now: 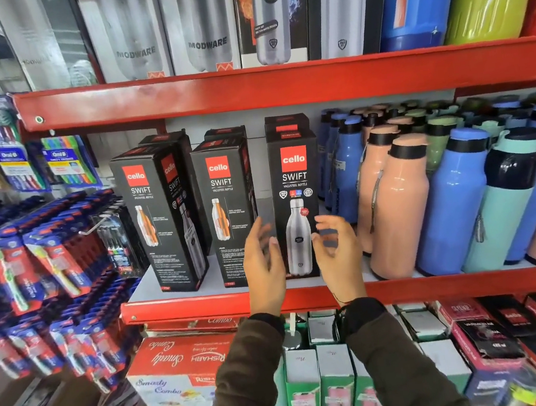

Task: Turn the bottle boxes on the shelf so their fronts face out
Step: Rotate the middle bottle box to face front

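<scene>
Three black Cello Swift bottle boxes stand in a row on the red middle shelf (205, 305). The right box (294, 179) shows its front with a steel bottle picture. The middle box (223, 208) and the left box (154, 215) show a side panel with an orange cutaway bottle; the left one is angled. More boxes stand behind them. My left hand (264, 266) and my right hand (339, 254) hover on either side of the right box's lower part, fingers spread, holding nothing. Both look blurred.
Peach, blue and teal bottles (397, 208) crowd the shelf right of the boxes. Toothbrush packs (49, 261) hang at left. Modware and Cello boxes (203, 26) fill the shelf above. Boxed goods (179, 373) sit on the shelf below.
</scene>
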`<act>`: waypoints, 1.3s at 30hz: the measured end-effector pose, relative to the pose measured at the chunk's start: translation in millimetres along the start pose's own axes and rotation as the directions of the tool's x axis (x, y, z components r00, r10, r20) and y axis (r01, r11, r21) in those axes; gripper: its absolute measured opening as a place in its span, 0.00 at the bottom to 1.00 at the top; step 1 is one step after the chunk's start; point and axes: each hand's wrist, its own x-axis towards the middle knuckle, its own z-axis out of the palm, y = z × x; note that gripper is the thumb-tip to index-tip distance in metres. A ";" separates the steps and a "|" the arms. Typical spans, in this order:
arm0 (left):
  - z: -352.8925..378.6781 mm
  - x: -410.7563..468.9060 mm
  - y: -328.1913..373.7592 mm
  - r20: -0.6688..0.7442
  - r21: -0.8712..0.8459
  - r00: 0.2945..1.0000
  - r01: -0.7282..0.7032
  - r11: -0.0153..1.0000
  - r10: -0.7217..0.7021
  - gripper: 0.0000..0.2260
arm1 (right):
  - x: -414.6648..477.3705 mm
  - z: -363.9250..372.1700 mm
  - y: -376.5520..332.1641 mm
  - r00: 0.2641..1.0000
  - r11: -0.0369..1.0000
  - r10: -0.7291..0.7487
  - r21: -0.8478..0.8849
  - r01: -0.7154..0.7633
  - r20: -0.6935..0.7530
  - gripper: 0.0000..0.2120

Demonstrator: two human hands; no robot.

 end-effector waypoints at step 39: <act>-109.7 46.0 -20.5 -0.008 -0.256 0.992 0.120 0.959 -0.126 0.18 | -19.9 130.4 -47.2 0.979 0.984 0.175 -0.041 -0.172 0.103 0.45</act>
